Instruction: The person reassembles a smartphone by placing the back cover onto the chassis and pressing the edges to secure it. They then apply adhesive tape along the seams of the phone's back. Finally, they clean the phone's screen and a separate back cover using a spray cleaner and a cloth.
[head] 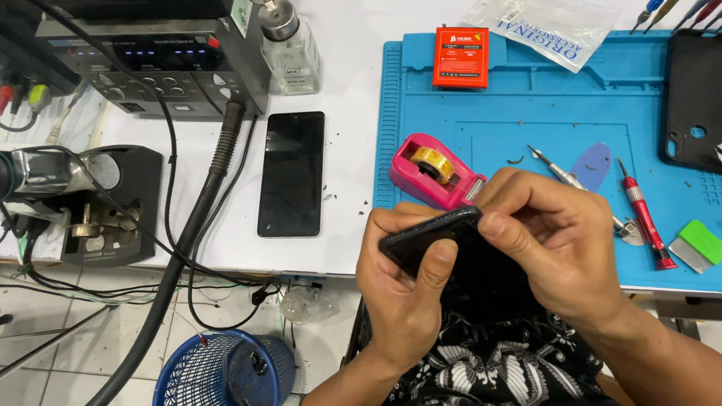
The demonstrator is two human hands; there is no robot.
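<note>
Both my hands grip a black phone (422, 239) just in front of the table's near edge, over my lap. My left hand (400, 292) wraps it from below, thumb pressed on its face. My right hand (550, 242) covers its right side, with the fingertips on the top edge. Much of the phone is hidden under my fingers. A pink tape dispenser (431, 170) with yellow tape sits just behind my hands on the blue work mat (546, 106).
On the mat lie a red box (460, 57), a clear bag (542, 25), a black phone case (708, 99), a red screwdriver (647, 218), tweezers and a green scraper (705, 241). Another black phone (292, 173) lies on the white table. Soldering station and cables at left; blue basket (212, 394) below.
</note>
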